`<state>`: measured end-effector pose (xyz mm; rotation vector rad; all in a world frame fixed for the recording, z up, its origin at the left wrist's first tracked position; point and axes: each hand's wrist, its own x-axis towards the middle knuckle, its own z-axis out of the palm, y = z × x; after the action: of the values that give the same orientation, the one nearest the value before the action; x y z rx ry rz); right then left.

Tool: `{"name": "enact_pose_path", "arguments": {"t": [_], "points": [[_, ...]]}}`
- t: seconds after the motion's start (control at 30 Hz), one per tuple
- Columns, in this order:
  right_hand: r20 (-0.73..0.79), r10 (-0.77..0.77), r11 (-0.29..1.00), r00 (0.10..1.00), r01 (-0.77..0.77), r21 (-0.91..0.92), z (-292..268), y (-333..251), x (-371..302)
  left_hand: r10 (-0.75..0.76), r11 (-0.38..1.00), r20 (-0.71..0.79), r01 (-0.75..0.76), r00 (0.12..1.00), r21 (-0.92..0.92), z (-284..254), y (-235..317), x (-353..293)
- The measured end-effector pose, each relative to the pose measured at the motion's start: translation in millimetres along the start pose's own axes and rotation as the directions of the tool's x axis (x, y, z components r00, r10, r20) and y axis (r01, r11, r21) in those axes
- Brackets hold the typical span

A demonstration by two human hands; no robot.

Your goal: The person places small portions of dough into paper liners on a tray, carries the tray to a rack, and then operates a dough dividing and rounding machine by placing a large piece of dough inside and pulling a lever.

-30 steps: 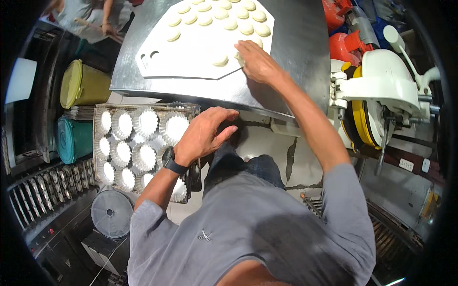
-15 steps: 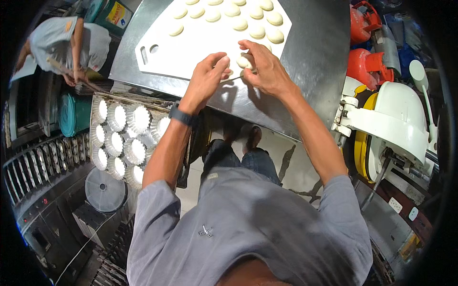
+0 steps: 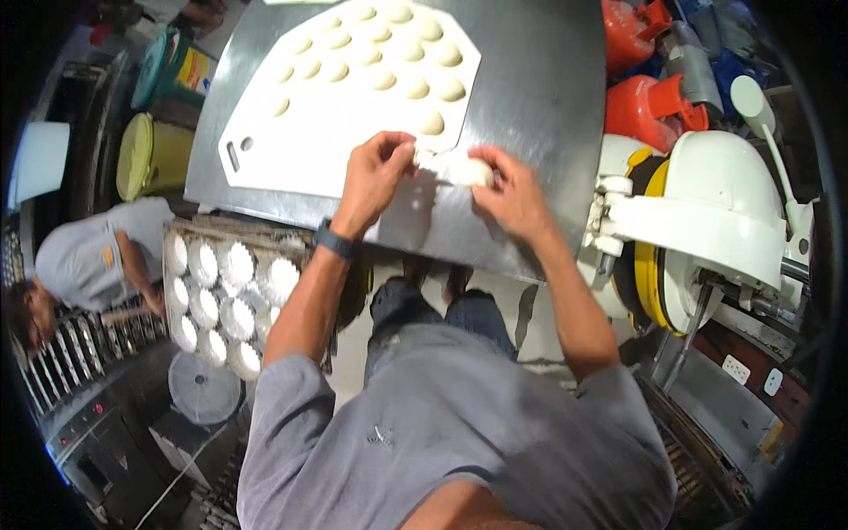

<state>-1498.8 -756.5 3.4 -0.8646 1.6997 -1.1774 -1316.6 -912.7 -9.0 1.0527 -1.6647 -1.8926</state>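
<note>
Over the near edge of the steel table, my right hand (image 3: 512, 190) grips a pale dough ball (image 3: 478, 172) between thumb and fingers. My left hand (image 3: 378, 177) is closed in a pinch on a small piece of pale dough (image 3: 426, 161), close to the board's near right corner. A whitish strip spans the space between both hands; whether it joins the two pieces I cannot tell. Beyond them lies a white cutting board (image 3: 309, 141) with handle slots, bearing several rounded dough balls (image 3: 383, 79) in loose rows.
Fluted metal moulds (image 3: 238, 265) fill a tray beside my left arm. The steel table (image 3: 530, 79) extends right of the board. A white machine with a yellow rim (image 3: 724, 190) and red gas cylinders (image 3: 649, 110) stand at right. Another person (image 3: 97, 256) bends at far left.
My view has shifted, so the board sits further left and lower. My right hand has come away from the board's edge with the dough ball. The other person has moved nearer the mould tray.
</note>
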Motion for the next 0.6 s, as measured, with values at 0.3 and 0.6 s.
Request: {"name": "enact_pose_path", "arguments": {"t": [0.3, 0.6], "points": [[-0.266, -0.353, 0.87, 0.897, 0.21, -0.446, -39.2, 55.7, -74.3, 0.32, 0.88, 0.338, -0.41, 0.885, 0.24, 48.0, 40.9, 120.7], [-0.372, -0.36, 0.879, 0.855, 0.178, -0.443, -33.2, 69.4, -75.6, 0.5, 0.78, 0.101, -0.498, 0.86, 0.378, 26.7, 57.4, 164.3]]}}
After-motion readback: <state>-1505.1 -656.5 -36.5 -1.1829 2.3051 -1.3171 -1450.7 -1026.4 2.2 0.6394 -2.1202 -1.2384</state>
